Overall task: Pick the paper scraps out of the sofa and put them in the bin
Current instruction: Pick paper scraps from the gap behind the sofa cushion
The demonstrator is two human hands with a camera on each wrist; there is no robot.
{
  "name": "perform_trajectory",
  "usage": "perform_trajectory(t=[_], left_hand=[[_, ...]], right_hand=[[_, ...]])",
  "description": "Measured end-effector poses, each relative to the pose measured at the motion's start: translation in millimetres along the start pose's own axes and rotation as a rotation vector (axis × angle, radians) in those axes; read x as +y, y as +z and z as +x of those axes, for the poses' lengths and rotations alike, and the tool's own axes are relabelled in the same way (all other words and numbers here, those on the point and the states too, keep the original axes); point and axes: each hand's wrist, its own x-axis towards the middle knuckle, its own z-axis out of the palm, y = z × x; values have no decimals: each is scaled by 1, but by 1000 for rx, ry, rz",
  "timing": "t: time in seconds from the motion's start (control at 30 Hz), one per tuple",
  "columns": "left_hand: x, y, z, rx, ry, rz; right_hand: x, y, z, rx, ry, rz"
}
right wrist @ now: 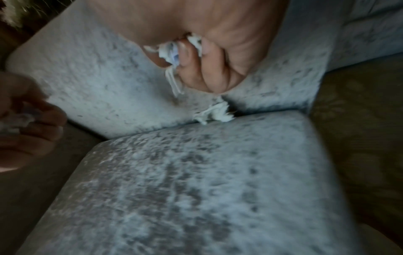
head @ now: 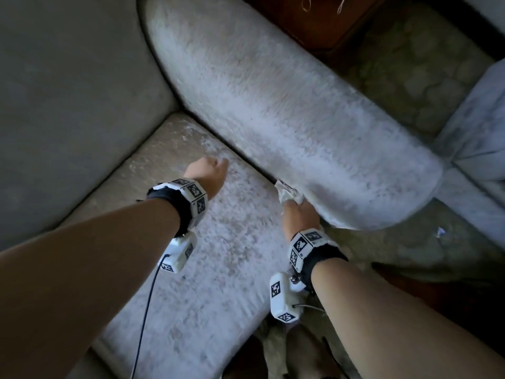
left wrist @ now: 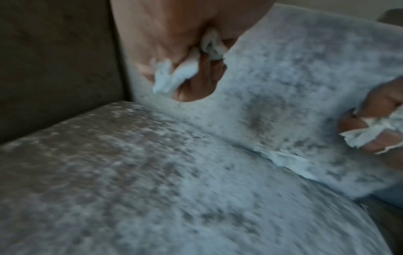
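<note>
Paper scraps (right wrist: 214, 113), white and torn, poke from the sofa (head: 273, 110) crease; left hand (left wrist: 174, 57) and right hand (right wrist: 209, 51) clutch more.

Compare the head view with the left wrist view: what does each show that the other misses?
Head view only: both wristbands, the patterned rug, and a small scrap on the floor.

Left wrist view only: white paper scraps gripped in the left hand's curled fingers, plus a torn scrap wedged in the crevice.

Both: the right hand holding scraps against the armrest, and the seat cushion.
</note>
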Motion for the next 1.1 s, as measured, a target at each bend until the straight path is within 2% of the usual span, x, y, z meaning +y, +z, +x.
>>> perform_trajectory(t=[0.07,0.17,0.33,0.53,0.73,0.83,0.9,1.03,1.1], left_hand=[[16,20,-6,-55,20,83],[33,49,-7,-88,-8,81],[58,87,-18,-154,17,130],[92,123,-19,-161,91,426],[101,184,9,-122,39,408],[96,203,16,-91,6,541],[91,206,17,-114,47,626],[99,185,7,-231,98,516],[112,168,-9,-226,158,494]], right_hand=[[16,-17,0,1,33,1],[35,-35,11,53,114,5],[63,-54,27,0,62,-32],[86,-66,49,-135,20,-21],[112,-57,80,-168,26,-130],[119,-57,90,-199,21,-160],[121,-60,94,-213,56,-147],[111,-76,83,-253,60,-153],[102,-90,69,-265,14,-195]])
